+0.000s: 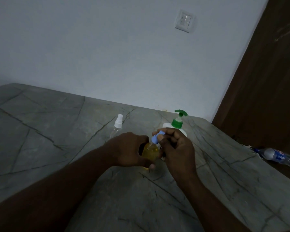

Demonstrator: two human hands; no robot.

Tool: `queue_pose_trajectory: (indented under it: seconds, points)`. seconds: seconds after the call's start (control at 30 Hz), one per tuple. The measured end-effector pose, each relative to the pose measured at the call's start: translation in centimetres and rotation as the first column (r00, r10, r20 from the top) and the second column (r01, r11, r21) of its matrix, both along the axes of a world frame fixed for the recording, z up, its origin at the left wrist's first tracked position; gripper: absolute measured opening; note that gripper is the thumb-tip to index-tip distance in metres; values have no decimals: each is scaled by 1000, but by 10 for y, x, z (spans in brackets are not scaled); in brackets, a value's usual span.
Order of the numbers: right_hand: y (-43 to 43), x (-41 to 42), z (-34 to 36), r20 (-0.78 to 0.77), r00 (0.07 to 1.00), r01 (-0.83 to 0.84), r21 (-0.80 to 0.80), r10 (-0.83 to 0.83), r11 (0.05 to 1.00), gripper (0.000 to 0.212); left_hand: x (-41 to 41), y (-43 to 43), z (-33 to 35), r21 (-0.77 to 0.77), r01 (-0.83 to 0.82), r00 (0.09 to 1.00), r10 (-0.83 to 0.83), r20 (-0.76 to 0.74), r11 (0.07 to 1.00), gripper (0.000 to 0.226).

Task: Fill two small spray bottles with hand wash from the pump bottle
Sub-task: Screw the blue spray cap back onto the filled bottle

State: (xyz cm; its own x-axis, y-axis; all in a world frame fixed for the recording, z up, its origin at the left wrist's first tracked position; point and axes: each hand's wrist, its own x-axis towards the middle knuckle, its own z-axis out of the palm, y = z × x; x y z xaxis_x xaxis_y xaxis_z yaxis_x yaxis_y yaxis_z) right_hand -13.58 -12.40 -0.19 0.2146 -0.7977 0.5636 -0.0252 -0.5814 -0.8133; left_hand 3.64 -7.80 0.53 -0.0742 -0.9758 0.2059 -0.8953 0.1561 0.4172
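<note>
My left hand (pixel 129 150) grips a small clear spray bottle (pixel 150 152) holding yellow liquid, just above the grey marble table (pixel 49 131). My right hand (pixel 176 148) pinches its blue spray cap (pixel 156 138) right at the bottle's neck; whether the cap is seated I cannot tell. A second small clear spray bottle (pixel 117 125) with a white cap stands upright beyond my left hand. The white pump bottle (pixel 177 124) with a green pump head stands behind my right hand, partly hidden by it.
A plastic water bottle (pixel 278 155) with a blue label lies on its side past the table's right edge. A white wall with a light switch (pixel 184 21) rises behind the table, and a dark wooden door (pixel 266 81) is at the right.
</note>
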Motion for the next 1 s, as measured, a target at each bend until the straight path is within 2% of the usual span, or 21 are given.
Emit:
queue_pose_trajectory:
  seconds: [0.07,0.17,0.23,0.33,0.43,0.63,0.83,0.9,1.0]
  points:
    - [-2,-1,-5,-13,1000,-10,-6,9,1000,10,1,-2,-1,40,17,989,-11,-150,999,59]
    - [-1,-2,-3,-69,997,-25,-91,19,996,20,5,-1,1,146,111,901,-38,-431,983,62]
    - [1,-2,1,-100,994,-49,-124,36,991,30,6,1,3,157,151,873,-57,-484,976,56]
    - [1,-1,3,-116,991,-76,-106,64,991,35,2,2,4,111,156,876,-86,-475,981,43]
    - [-1,-3,1,-146,988,-79,-139,59,987,36,0,2,2,76,112,888,-66,-455,991,43]
    - [0,-3,-10,-131,991,9,-209,-37,978,19,-8,2,-1,-62,45,952,-62,-299,997,54]
    - [2,-7,-16,-131,991,1,-115,-16,993,37,-11,1,-3,-90,17,969,-39,-245,996,58]
    - [2,-11,-18,-105,994,-5,-102,-6,995,38,-10,1,-3,-97,20,971,-42,-234,995,54]
    - [2,-15,-19,7,997,73,-134,-73,988,27,-9,0,-4,-93,8,978,-27,-209,996,55]
